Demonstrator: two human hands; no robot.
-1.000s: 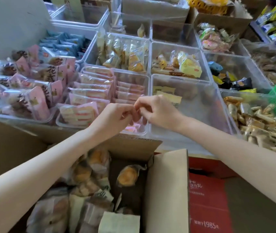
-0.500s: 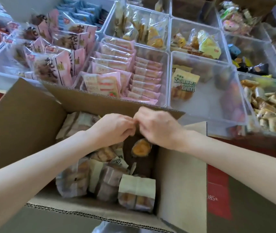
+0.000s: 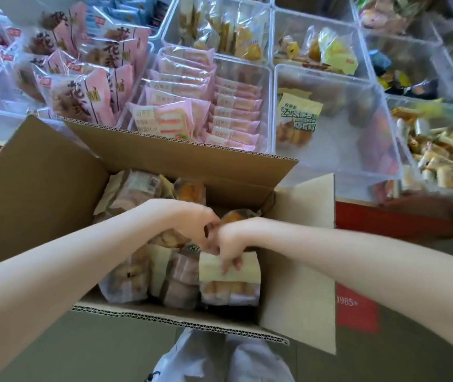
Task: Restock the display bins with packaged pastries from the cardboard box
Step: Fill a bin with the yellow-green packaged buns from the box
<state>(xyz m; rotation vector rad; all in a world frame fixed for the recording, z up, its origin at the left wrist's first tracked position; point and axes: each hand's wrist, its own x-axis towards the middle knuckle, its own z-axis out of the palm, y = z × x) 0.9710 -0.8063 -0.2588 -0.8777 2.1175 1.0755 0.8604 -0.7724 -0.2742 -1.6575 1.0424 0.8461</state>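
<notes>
The open cardboard box (image 3: 40, 188) stands below the display and holds several clear-wrapped pastries. Both hands are down inside it, close together. My right hand (image 3: 233, 238) curls its fingers over the cream-labelled top of a pastry package (image 3: 231, 288) at the box's near right. My left hand (image 3: 192, 224) sits against it with fingers curled at that package's upper left corner; whether it grips anything is hidden. Straight beyond the box, a clear display bin (image 3: 344, 155) holds one green-lettered packet (image 3: 298, 117).
Clear bins fill the display: pink sandwich-cake packs (image 3: 192, 111) left of the near-empty bin, pink flower-print bags (image 3: 82, 86) further left, stick snacks (image 3: 445, 158) at right. The box's right flap (image 3: 302, 244) stands up beside my right forearm. My legs (image 3: 220, 359) show below.
Both hands dropped from above the bins into the box, staying close together. The right fingers now reach onto the cream-labelled package. The view tilted downward.
</notes>
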